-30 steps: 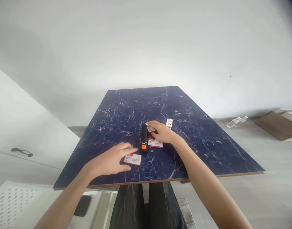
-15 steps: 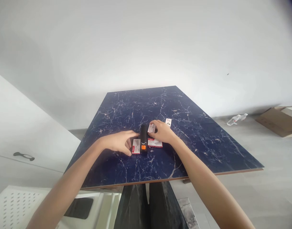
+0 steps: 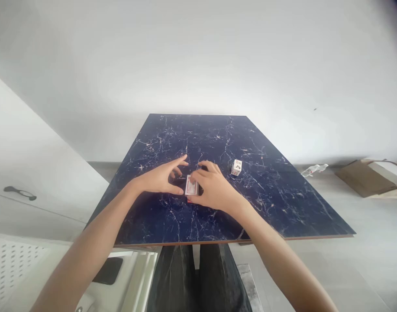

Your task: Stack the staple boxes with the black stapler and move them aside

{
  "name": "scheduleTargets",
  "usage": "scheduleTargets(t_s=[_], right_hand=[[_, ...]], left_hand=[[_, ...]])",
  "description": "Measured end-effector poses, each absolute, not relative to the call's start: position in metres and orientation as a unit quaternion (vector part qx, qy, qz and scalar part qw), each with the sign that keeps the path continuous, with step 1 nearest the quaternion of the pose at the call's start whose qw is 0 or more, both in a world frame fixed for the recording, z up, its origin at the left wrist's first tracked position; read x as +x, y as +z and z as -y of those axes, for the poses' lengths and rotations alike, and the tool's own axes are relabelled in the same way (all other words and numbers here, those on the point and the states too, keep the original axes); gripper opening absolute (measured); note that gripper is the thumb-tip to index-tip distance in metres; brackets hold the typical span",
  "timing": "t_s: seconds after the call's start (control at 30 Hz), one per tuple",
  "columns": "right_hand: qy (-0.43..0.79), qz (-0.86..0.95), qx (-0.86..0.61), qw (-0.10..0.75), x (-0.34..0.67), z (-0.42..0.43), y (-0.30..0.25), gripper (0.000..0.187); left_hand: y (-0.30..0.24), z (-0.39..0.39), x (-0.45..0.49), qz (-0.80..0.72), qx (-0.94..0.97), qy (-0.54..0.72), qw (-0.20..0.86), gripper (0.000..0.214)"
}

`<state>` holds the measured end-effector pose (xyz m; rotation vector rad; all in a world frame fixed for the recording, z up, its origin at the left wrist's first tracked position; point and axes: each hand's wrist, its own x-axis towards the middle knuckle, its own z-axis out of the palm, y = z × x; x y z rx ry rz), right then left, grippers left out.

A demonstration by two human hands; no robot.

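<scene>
On the dark blue marbled table, a small red-and-white box (image 3: 191,187) lies between my hands. My right hand (image 3: 211,184) grips it, with thumb at its near end and a finger over its top. A red edge shows just under it; whether that is a second box I cannot tell. My left hand (image 3: 162,175) is spread, thumb beside the box's left side. Only a dark bit of the black stapler (image 3: 204,167) shows behind my right fingers. A white box with a printed picture (image 3: 237,167) stands apart to the right.
The table (image 3: 198,134) backs onto a white wall. On the floor at right lie a plastic bottle (image 3: 314,169) and a cardboard box (image 3: 363,177). A white cabinet with a dark handle (image 3: 19,193) is at left. A dark phone-like slab (image 3: 108,271) lies at lower left.
My right hand has moved left with a red-and-white box, over where the stapler and other boxes lay in view. My left hand has spread wider. The camera view has shifted slightly.
</scene>
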<state>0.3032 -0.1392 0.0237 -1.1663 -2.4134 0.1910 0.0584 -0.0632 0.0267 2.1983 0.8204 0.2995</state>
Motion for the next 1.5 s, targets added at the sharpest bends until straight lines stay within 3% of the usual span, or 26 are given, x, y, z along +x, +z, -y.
scheduleTargets(t_s=[0.07, 0.17, 0.23, 0.4, 0.57, 0.73, 0.8, 0.93, 1.0, 1.1, 1.23, 1.37, 1.5], right_hand=[[0.070, 0.879, -0.417, 0.219, 0.304, 0.144, 0.024, 0.028], [0.060, 0.822, -0.474, 0.310, 0.327, 0.158, 0.024, 0.013], [0.064, 0.784, -0.524, 0.325, 0.348, 0.167, 0.021, 0.011], [0.132, 0.807, -0.551, 0.163, 0.372, 0.178, -0.002, 0.022], [0.218, 0.818, -0.517, 0.128, 0.369, 0.180, 0.005, 0.028], [0.288, 0.820, -0.486, 0.090, 0.385, 0.181, 0.020, 0.033], [0.247, 0.800, -0.534, 0.117, 0.390, 0.181, 0.027, 0.032], [0.096, 0.751, -0.594, 0.272, 0.367, 0.178, 0.044, 0.036], [0.066, 0.791, -0.538, 0.285, 0.341, 0.172, 0.046, 0.033], [0.056, 0.852, -0.465, 0.233, 0.305, 0.159, 0.039, 0.030], [0.061, 0.868, -0.448, 0.203, 0.302, 0.148, 0.038, 0.031], [0.023, 0.782, -0.543, 0.305, 0.352, 0.138, 0.048, 0.023], [0.034, 0.762, -0.625, 0.167, 0.413, 0.112, 0.036, 0.033]], left_hand=[[0.023, 0.067, 0.061, -0.317, 0.871, 0.080, 0.367, 0.117], [0.012, 0.075, 0.070, -0.325, 0.884, 0.048, 0.333, 0.117], [0.006, 0.080, 0.077, -0.333, 0.888, 0.050, 0.312, 0.117], [0.002, 0.090, 0.088, -0.357, 0.892, 0.049, 0.272, 0.112], [0.001, 0.090, 0.089, -0.354, 0.889, 0.068, 0.282, 0.110], [0.002, 0.091, 0.092, -0.341, 0.886, 0.081, 0.303, 0.122], [0.003, 0.094, 0.093, -0.341, 0.885, 0.080, 0.307, 0.127], [0.006, 0.093, 0.088, -0.316, 0.883, 0.108, 0.331, 0.134], [0.010, 0.087, 0.082, -0.295, 0.870, 0.161, 0.362, 0.121], [0.016, 0.076, 0.071, -0.278, 0.842, 0.247, 0.390, 0.085], [0.021, 0.072, 0.067, -0.284, 0.855, 0.181, 0.395, 0.052], [0.018, 0.082, 0.079, -0.305, 0.882, 0.095, 0.346, 0.049], [0.015, 0.090, 0.090, -0.334, 0.893, 0.085, 0.290, 0.048]])
